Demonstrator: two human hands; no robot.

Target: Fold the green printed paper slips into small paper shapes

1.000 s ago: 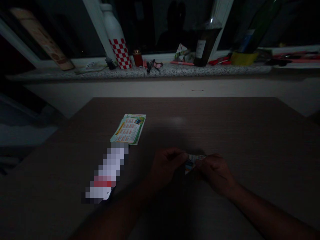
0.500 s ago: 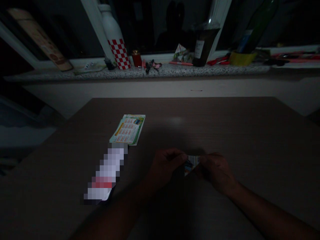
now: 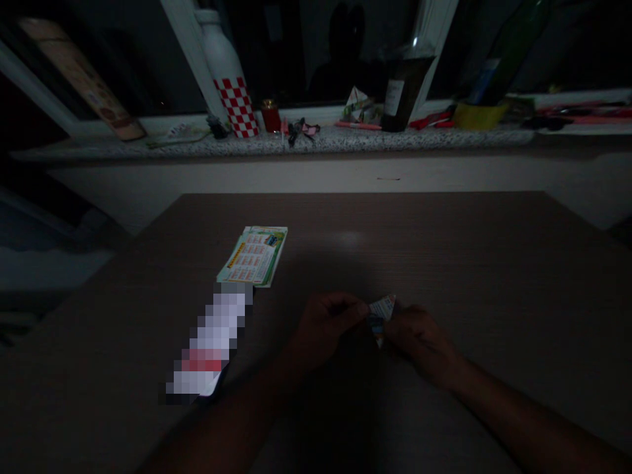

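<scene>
A small folded piece of printed paper (image 3: 380, 316), roughly triangular with a tip pointing down, is held between my two hands above the table. My left hand (image 3: 328, 326) pinches its left edge between thumb and forefinger. From the other side my right hand (image 3: 419, 336) grips its lower right edge, with the fingertips closed on it. The curled fingers of both hands are in deep shadow. To the left lies a stack of printed calendar cards (image 3: 254, 257). Nearer to me is a phone (image 3: 212, 342) with a lit, blurred-out screen.
The brown table (image 3: 444, 243) reaches to the wall below a granite windowsill (image 3: 326, 141). On the sill stand a checkered bottle (image 3: 232, 92), a red jar (image 3: 270, 117), a dark cup (image 3: 402, 92), a folded paper piece (image 3: 358, 105) and a green bottle in a yellow holder (image 3: 478, 115).
The folded paper has turned between my fingers, so one corner now points up and another down. My right hand has slid a little lower along its edge.
</scene>
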